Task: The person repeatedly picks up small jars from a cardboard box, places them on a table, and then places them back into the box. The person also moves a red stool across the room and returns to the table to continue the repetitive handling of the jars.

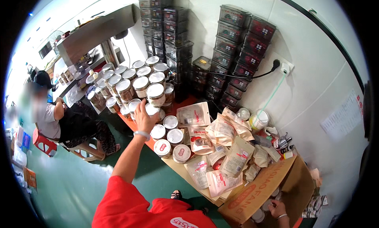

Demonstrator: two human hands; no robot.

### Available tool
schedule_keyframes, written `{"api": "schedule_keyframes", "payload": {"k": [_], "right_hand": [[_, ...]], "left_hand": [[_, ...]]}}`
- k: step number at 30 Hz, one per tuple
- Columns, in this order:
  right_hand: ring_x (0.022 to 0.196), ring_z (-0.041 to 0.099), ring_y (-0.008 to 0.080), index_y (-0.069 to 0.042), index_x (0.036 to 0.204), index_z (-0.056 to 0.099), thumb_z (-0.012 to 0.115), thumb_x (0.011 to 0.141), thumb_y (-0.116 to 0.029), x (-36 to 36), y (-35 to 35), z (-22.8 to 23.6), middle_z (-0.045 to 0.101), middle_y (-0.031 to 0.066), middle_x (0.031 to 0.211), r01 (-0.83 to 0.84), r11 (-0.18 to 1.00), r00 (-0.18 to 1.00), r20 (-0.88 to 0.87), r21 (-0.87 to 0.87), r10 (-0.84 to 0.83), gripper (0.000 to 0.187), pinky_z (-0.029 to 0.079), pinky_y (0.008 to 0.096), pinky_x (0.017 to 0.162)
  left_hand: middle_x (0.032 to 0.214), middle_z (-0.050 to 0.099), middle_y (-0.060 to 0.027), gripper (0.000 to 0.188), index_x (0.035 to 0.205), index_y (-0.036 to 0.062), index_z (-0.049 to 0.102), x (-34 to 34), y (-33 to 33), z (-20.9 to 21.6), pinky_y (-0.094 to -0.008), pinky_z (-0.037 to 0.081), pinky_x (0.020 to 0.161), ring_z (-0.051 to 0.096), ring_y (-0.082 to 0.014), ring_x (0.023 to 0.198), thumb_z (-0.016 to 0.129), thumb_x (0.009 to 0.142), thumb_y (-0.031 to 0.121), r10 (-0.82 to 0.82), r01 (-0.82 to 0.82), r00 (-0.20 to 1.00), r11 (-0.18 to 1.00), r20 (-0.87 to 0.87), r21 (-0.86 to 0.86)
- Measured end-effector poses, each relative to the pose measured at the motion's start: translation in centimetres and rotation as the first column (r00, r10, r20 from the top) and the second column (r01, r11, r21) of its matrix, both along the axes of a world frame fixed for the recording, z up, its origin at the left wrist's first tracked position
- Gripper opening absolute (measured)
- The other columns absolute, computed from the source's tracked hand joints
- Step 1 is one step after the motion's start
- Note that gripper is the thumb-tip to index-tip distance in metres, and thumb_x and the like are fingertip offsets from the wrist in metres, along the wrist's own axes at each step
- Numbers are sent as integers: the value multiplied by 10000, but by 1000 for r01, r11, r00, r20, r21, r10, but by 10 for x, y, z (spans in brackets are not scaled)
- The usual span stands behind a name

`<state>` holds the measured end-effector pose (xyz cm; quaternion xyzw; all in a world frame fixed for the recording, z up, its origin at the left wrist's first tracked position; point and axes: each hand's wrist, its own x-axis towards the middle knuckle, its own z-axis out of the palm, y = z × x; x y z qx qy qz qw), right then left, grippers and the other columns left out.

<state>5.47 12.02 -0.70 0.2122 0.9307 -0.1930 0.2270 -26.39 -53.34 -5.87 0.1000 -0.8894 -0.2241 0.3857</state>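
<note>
My left hand (145, 117) reaches over a crowd of clear jars with silver lids, its fingers spread apart. A lidded jar (156, 94) stands stacked just beyond its fingertips, and another jar lid (152, 109) lies right beside them. At the lower right, my right hand (278, 209) is down inside an open cardboard box (252, 188), fingers bent against a silver-lidded jar (267, 204). More jars (258, 215) sit in the box around it. The box wall hides part of its contents.
Flat pouches (237, 157) lie heaped between jars and box. Stacked dark plastic containers (225, 42) line the wall. A cable runs to a black plug (276, 64). A white tub (259, 120) stands behind the pouches. Another person (59, 113) sits at the left.
</note>
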Motion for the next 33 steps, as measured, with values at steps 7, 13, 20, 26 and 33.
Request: {"api": "schedule_keyframes", "payload": {"k": [7,13,20,26,33], "right_hand": [[963,634,346,-7,1116,623,664,792,-380,3,-5,8,649,230,1031,-68,993,991,-111,99,79,496,503,400,825],[1115,550,385,5,1204,570,630,826,-365,17,-18,10,598,229,1185,25,1000,997,-77,-18,-27,532,437,407,958],[1003,592,399,-7,1151,598,641,815,-352,50,-12,16,634,224,1080,10,997,980,-200,79,6,484,472,430,894],[763,643,230,-31,1119,624,659,820,-250,51,-20,69,667,147,874,33,999,879,-474,-37,-47,372,508,344,690],[680,630,160,-16,1101,629,666,841,-255,10,-22,123,673,113,800,-129,944,750,-652,-303,-107,355,498,299,632]], "left_hand": [[1260,544,-176,928,1381,81,403,-83,-13,16,-457,428,935,537,-375,1116,823,622,409,130,-131,991,989,23,65],[1252,526,-224,949,1447,135,263,-109,-10,-5,-495,436,909,521,-422,1090,779,693,391,127,-127,992,992,6,22],[1193,546,-275,885,1389,44,358,-90,-6,22,-462,432,933,530,-424,1085,802,659,272,36,-30,999,987,-35,156],[1311,480,-182,910,1401,45,322,14,101,108,-376,362,1049,467,-297,1231,795,625,82,-482,498,866,803,-134,327],[1363,410,-154,1051,1423,17,253,166,254,179,-383,347,1072,436,-266,1262,859,577,165,-938,854,272,132,-214,504]]}}
